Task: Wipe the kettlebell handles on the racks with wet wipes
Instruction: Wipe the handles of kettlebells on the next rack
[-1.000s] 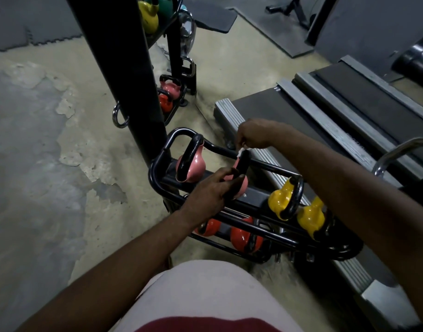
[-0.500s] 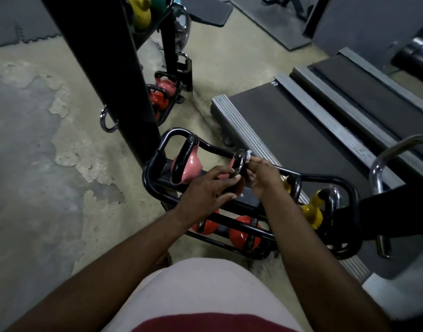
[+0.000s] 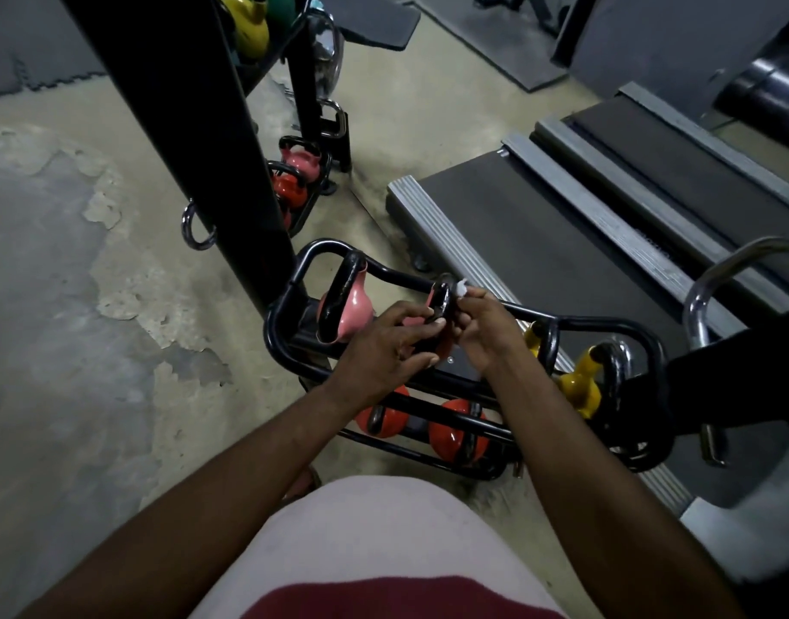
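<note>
The left hand [image 3: 386, 346] grips the kettlebell handle [image 3: 440, 294], right hand [image 3: 484, 330] pinches a wet wipe [image 3: 461, 288] against it

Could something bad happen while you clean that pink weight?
Maybe. The right hand only pinches a small wet wipe, so it might slip and drop into the rack. The left hand holds the pink kettlebell between both hands; if it rolls, fingers could get squeezed between its handle and the rack's rail.

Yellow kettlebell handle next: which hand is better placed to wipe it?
Right, likely. The right hand pinches the wet wipe and sits on the side of the yellow kettlebell; the left hand holds the pink kettlebell handle, farther off.
</note>
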A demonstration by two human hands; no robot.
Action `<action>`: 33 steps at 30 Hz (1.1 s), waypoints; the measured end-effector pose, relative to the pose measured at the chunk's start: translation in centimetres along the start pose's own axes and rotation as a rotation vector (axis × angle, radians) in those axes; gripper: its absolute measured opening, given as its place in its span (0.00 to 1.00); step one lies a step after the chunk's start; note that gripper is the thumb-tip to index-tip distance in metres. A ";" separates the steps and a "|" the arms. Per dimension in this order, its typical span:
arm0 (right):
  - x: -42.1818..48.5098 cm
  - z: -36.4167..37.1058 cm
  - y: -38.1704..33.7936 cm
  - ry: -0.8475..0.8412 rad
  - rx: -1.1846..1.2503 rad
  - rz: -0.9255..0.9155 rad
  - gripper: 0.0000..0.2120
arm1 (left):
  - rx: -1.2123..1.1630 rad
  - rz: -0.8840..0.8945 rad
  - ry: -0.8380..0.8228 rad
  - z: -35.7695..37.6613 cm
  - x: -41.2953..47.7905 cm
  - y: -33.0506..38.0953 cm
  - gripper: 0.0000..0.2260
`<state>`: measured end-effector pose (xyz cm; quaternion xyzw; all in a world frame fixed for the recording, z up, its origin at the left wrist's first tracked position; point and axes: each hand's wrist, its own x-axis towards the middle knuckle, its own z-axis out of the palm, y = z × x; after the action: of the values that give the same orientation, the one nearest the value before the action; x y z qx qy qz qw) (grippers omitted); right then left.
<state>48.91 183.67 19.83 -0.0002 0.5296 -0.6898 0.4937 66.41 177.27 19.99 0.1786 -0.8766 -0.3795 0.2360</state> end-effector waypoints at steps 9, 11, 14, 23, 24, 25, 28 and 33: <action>-1.8 1.7 -4.5 -0.049 -0.999 -0.551 0.09 | 0.215 0.085 0.112 1.3 -1.8 -0.9 0.24; -0.4 4.5 -7.7 -0.161 -1.432 -0.693 0.05 | 0.257 0.089 0.130 2.3 -2.9 -1.5 0.25; 2.5 8.1 -10.5 -0.500 -2.035 -0.489 0.06 | 0.308 0.120 0.152 3.2 -3.7 -1.3 0.24; 7.6 14.3 -8.3 -0.765 -2.794 0.210 0.12 | 0.243 0.098 0.210 3.9 -3.5 -1.4 0.20; 7.4 14.8 -7.5 -0.741 -2.822 0.323 0.10 | 0.246 0.101 0.206 4.0 -3.6 -1.4 0.21; 6.8 15.3 -6.7 -0.744 -2.857 0.409 0.08 | 0.249 0.108 0.198 4.0 -3.7 -1.4 0.23; 5.5 16.2 -6.1 -0.764 -2.895 0.400 0.18 | 0.249 0.120 0.191 3.8 -3.8 -1.6 0.25; 4.4 15.5 -6.1 -0.700 -2.826 0.360 0.13 | 0.254 0.102 0.164 3.4 -3.1 -1.1 0.24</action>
<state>50.63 169.06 28.77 -0.5723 0.5986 0.4962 0.2608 67.22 180.02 16.26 0.1927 -0.9032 -0.2373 0.3014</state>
